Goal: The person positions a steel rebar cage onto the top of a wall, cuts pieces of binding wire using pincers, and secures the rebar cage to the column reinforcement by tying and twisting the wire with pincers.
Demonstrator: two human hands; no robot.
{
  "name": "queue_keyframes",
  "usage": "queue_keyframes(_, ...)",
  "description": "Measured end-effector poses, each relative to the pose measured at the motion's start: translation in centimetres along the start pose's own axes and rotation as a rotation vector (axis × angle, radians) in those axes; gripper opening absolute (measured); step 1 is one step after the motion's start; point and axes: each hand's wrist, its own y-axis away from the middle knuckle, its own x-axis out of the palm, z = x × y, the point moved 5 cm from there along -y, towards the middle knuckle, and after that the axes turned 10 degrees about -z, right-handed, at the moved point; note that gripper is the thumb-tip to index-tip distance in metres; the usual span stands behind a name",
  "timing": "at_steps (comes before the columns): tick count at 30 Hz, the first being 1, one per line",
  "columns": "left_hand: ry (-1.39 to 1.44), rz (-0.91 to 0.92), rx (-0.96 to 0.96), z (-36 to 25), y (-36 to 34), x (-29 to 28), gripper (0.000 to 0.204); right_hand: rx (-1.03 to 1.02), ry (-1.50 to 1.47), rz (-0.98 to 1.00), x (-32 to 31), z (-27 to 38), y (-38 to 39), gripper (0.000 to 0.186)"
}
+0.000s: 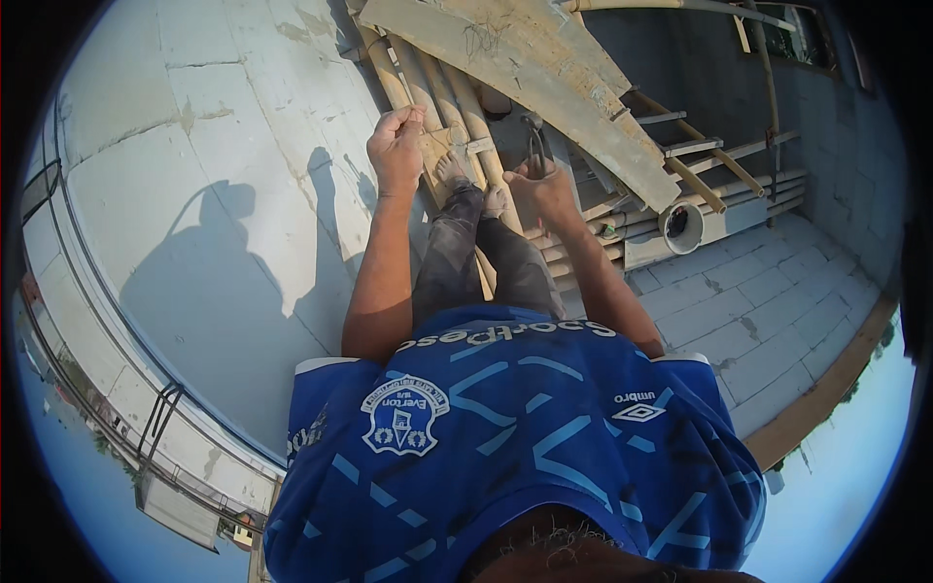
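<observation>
My left hand (397, 151) is raised over the bamboo poles, its thumb and fingers pinched together. What it holds, if anything, is too small to make out. My right hand (547, 192) is wrapped round a dark metal hand tool (535, 144) with a rounded head pointing away from me; I cannot tell whether it is a hammer or pincers. Below and between the hands, my bare feet (451, 170) stand on several bamboo poles (473, 112) lying side by side. A short light strip (480, 146) crosses the poles near my feet.
A pale block wall (253, 97) rises at left, carrying my shadow. Long rough boards (554, 107) lie beyond my right hand. Further right are a ladder-like bamboo frame (700, 146), a white bucket (683, 226) on its side and another block wall (768, 291).
</observation>
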Motion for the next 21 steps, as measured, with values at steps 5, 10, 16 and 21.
queue_keyframes(5,0.273,0.090,0.035,-14.8,1.3,1.6,0.016,-0.178,-0.136,-0.032,-3.8,10.6,4.2,0.024)
queue_keyframes(10,0.323,0.148,0.094,-24.4,4.5,1.5,0.019,-0.144,-0.553,0.231,-6.8,15.9,8.4,0.023)
queue_keyframes(16,0.410,0.203,0.153,-31.1,7.7,0.4,0.017,-0.193,-0.479,0.539,-9.4,18.0,14.9,0.025)
queue_keyframes(21,0.493,0.244,0.134,-34.7,10.4,-0.5,0.018,-0.280,-0.647,0.706,-10.9,18.8,19.6,0.018)
